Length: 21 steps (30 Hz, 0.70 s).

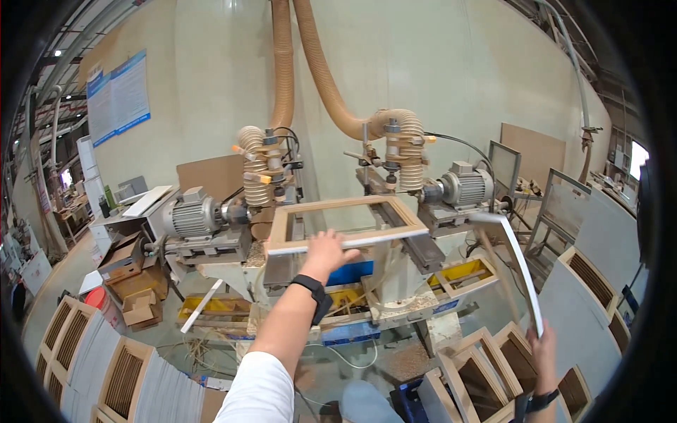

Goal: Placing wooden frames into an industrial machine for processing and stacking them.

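Left hand (pixel 328 252) spread on near edge of pale-wood rectangular frame (pixel 393 233), atop grey metal rails (pixel 424 254). Right hand (pixel 543 350) pinches near end of white-edged frame (pixel 522 262), far right.

The frame (pixel 384 233) is tan (white-edged), the hoses (pixel 283 63) beige.

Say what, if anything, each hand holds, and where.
Right hand: a white-edged frame, by its lower end. Left hand: on the near rail of the wooden frame; grip unclear.
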Motion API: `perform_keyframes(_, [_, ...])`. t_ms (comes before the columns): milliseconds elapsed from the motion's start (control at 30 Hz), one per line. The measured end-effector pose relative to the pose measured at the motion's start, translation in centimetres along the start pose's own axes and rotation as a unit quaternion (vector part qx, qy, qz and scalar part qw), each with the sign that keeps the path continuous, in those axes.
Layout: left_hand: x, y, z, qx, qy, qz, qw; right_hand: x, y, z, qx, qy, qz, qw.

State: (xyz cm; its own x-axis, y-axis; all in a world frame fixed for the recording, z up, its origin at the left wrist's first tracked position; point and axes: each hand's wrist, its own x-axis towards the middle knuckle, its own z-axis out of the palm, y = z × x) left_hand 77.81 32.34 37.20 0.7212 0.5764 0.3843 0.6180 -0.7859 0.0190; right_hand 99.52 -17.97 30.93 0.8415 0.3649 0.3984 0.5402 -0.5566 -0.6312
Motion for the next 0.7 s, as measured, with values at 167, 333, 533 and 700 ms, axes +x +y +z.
perform_keyframes(167, [-8.3, 3.3, -3.5, -0.04, -0.032, 0.091, 0.995, 7.7, -18.9, 2.5, 0.02, 0.0, -0.426, 0.905])
perform_keyframes(333, [-24.3, 6.3, -7.2, -0.073, -0.062, 0.152, 0.984, 12.0, -29.5, 11.4, -0.078, -0.043, -0.548, 0.832])
perform_keyframes(533, [-43.9, -0.5, -5.9, -0.246, -0.196, -0.168, 0.934, 11.1, -33.4, 25.7, -0.14, -0.064, -0.583, 0.797])
perform_keyframes(700, [-58.2, -5.9, -3.3, -0.145, -0.237, -0.35, 0.894, 13.2, -32.8, 32.8, -0.153, -0.079, -0.513, 0.841])
